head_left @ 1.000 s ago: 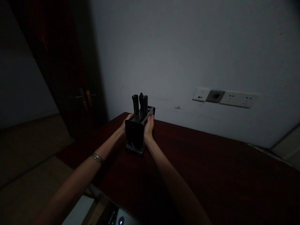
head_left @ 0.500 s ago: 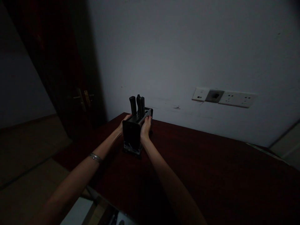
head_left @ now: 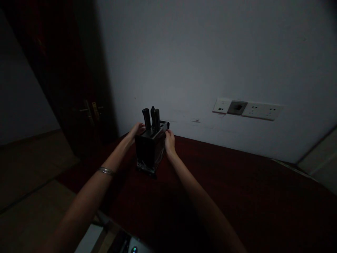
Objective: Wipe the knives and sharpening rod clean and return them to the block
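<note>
A dark knife block (head_left: 145, 153) stands upright on the dark red-brown table (head_left: 210, 168). Black knife handles (head_left: 146, 118) stick up from its top slots. On the block's left side my left hand (head_left: 137, 129) is open, its fingers stretched toward the upper edge; the block partly hides them. My right hand (head_left: 170, 141) is at the right side, fingers loosely bent beside the wall of the block and not gripping it. Whether the right fingertips still touch it is hard to see in the dim light. A metal bracelet (head_left: 106, 170) circles my left wrist.
Behind the table rises a pale wall (head_left: 197, 63) with a row of sockets (head_left: 247, 108). A dark door with a metal handle (head_left: 88, 110) is at the left. Below the table's front edge are a white box-like thing (head_left: 89, 239) and other partly hidden items.
Both my hands have moved outward from the block's sides, the left to the left and the right to the right. The block stays standing on the table; the view has shifted slightly.
</note>
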A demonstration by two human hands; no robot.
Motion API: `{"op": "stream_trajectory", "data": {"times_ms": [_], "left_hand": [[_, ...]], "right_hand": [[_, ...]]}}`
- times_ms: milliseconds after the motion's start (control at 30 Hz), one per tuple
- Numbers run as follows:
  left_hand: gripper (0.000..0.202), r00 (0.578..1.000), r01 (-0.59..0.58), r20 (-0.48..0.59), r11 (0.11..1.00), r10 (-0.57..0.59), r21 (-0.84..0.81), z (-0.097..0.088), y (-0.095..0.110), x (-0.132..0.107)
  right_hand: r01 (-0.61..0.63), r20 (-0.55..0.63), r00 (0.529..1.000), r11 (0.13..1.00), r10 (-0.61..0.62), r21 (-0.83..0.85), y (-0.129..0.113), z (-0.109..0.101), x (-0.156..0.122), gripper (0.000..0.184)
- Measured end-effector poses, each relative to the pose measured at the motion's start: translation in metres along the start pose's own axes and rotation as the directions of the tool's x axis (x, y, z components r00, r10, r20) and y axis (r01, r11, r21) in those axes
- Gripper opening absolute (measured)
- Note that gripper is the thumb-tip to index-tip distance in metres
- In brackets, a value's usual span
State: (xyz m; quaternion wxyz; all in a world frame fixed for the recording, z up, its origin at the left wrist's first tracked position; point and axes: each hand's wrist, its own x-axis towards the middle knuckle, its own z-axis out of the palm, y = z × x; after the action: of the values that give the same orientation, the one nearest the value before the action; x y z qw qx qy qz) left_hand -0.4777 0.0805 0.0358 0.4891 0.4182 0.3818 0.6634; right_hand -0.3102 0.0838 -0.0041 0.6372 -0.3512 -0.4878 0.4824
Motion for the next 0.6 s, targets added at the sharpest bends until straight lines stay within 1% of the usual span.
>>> {"op": "stream_trajectory", "data": {"times_ms": [33,67,100,133,167,200,233,267,300,333,367,400,433,467,500,533,567,600], "left_hand": [[0.018,0.999,0.017,-0.032,1.000,-0.016,0.021,0.001,0.013,-0.001],[0.017,0.988,-0.006,-0.150,0.998,0.015,0.062,0.003,0.027,-0.004],[0.015,0.963,-0.114,-0.234,0.988,0.136,0.106,0.006,0.041,-0.008],[0.013,0.903,-0.256,-0.313,0.954,0.293,0.155,0.011,0.055,-0.014],[0.013,0.808,-0.399,-0.375,0.891,0.454,0.219,0.018,0.067,-0.022],[0.013,0.673,-0.523,-0.427,0.797,0.603,0.301,0.027,0.078,-0.031],[0.012,0.504,-0.631,-0.450,0.670,0.737,0.391,0.039,0.087,-0.042],[0.013,0.337,-0.726,-0.403,0.508,0.851,0.464,0.055,0.092,-0.054],[0.015,0.205,-0.787,-0.351,0.367,0.914,0.496,0.072,0.095,-0.067],[0.017,0.144,-0.821,-0.275,0.270,0.950,0.503,0.092,0.095,-0.081],[0.018,0.077,-0.847,-0.230,0.185,0.970,0.498,0.113,0.092,-0.094],[0.018,0.060,-0.861,-0.155,0.129,0.986,0.491,0.136,0.086,-0.107],[0.019,0.054,-0.878,-0.090,0.091,0.994,0.471,0.159,0.078,-0.120],[0.019,0.051,-0.902,0.004,0.044,0.999,0.430,0.181,0.067,-0.131],[0.018,0.071,-0.927,0.136,0.015,0.988,0.374,0.204,0.054,-0.141],[0.018,0.136,-0.945,0.261,0.046,0.956,0.323,0.226,0.038,-0.150],[0.019,0.187,-0.957,0.400,0.074,0.897,0.282,0.247,0.021,-0.159],[0.020,0.237,-0.960,0.554,0.104,0.798,0.261,0.266,0.002,-0.167]], "right_hand": [[-0.011,-0.003,1.000,0.999,0.011,-0.042,-0.007,-0.014,0.000,0.044],[-0.020,0.001,1.000,0.997,0.020,-0.078,-0.015,-0.031,-0.002,0.039],[-0.023,0.005,1.000,0.994,0.023,-0.111,-0.023,-0.050,-0.004,0.036],[-0.022,0.009,1.000,0.990,0.023,-0.142,-0.032,-0.071,-0.008,0.032],[-0.021,0.014,1.000,0.985,0.024,-0.172,-0.042,-0.094,-0.013,0.029],[-0.025,0.024,0.999,0.979,0.031,-0.202,-0.051,-0.119,-0.020,0.028],[-0.030,0.025,0.999,0.972,0.037,-0.231,-0.061,-0.144,-0.027,0.028],[-0.037,0.035,0.998,0.961,0.049,-0.273,-0.071,-0.170,-0.034,0.030],[-0.038,0.049,0.997,0.928,0.060,-0.370,-0.081,-0.196,-0.043,0.033],[-0.036,0.056,0.996,0.883,0.071,-0.468,-0.090,-0.223,-0.052,0.035],[-0.017,0.065,0.996,0.828,0.064,-0.560,-0.099,-0.250,-0.060,0.035],[0.005,0.066,0.997,0.766,0.050,-0.643,-0.107,-0.277,-0.069,0.035],[0.016,0.063,0.997,0.699,0.042,-0.715,-0.115,-0.304,-0.078,0.034],[0.013,0.056,0.997,0.637,0.048,-0.771,-0.121,-0.332,-0.088,0.034],[-0.002,0.039,0.998,0.581,0.058,-0.814,-0.127,-0.360,-0.097,0.034],[-0.014,0.029,0.997,0.532,0.072,-0.846,-0.133,-0.388,-0.107,0.033],[-0.039,0.001,0.997,0.478,0.083,-0.877,-0.137,-0.415,-0.117,0.035],[-0.082,-0.050,0.995,0.427,0.085,-0.901,-0.140,-0.442,-0.129,0.036]]}}
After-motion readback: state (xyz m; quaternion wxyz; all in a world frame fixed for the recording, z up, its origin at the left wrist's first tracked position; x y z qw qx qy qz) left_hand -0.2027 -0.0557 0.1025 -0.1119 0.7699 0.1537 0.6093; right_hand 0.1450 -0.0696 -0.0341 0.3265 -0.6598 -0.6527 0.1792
